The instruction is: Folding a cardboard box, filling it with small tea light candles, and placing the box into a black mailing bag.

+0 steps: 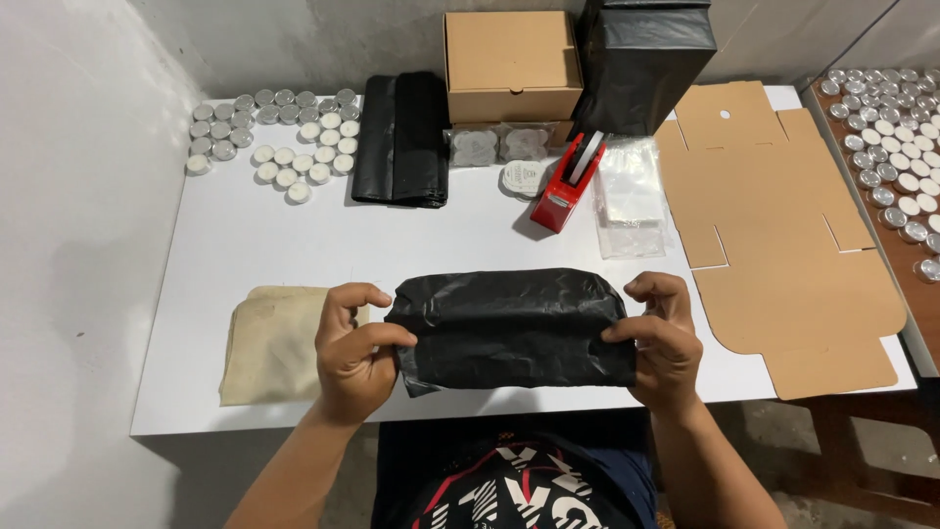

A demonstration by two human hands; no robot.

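Observation:
A black plastic-wrapped bundle (511,328) lies across the near edge of the white table (294,245). My left hand (352,353) grips its left end, thumb on top and fingers curled around. My right hand (666,338) pinches its right end the same way. The wrap is wrinkled and fully covers what is inside.
A beige cloth (269,343) lies left of my left hand. Further back are tea-light candles (279,137), folded black bags (401,137), a closed cardboard box (511,64), a red tape dispenser (566,186), clear plastic sleeves (630,196) and a flat unfolded carton (783,235). More candles (896,137) fill a side table.

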